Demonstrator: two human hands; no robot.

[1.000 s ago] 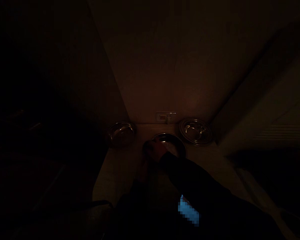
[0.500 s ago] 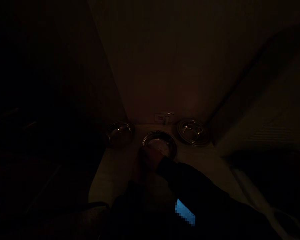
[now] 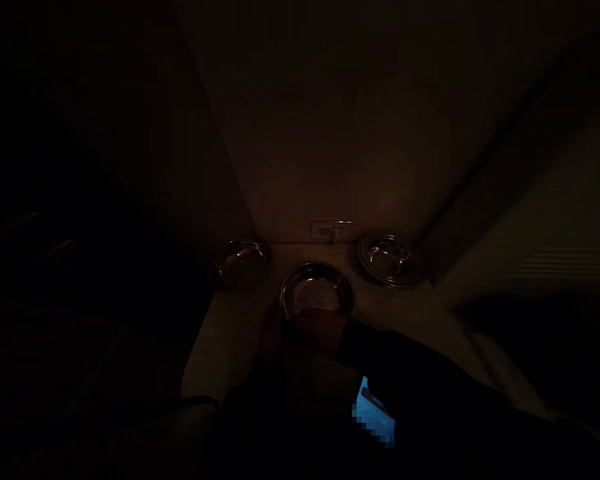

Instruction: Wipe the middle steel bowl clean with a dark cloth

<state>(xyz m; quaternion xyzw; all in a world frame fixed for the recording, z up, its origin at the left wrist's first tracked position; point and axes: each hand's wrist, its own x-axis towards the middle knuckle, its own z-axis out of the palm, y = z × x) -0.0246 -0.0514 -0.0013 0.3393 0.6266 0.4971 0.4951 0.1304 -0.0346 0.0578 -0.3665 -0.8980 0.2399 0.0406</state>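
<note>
The scene is very dark. Three round steel plates lie on a pale counter. The middle plate (image 3: 317,290) is nearest to me. My right hand (image 3: 320,330), in a dark sleeve, rests on its near rim with the fingers curled over the edge. A dim shape just left of it looks like my left hand (image 3: 273,333), close to the plate's near left rim; its fingers are lost in the dark. The left plate (image 3: 241,260) and the right plate (image 3: 390,259) sit further back, by the wall.
A wall socket (image 3: 330,230) sits on the back wall behind the plates. A dark vertical panel (image 3: 200,200) borders the counter on the left and a sloping surface (image 3: 530,253) on the right. A small glowing blue patch (image 3: 374,417) shows on my right sleeve.
The middle plate has slid a little left and toward me. My right hand has moved from the plate's left rim back to its near rim.
</note>
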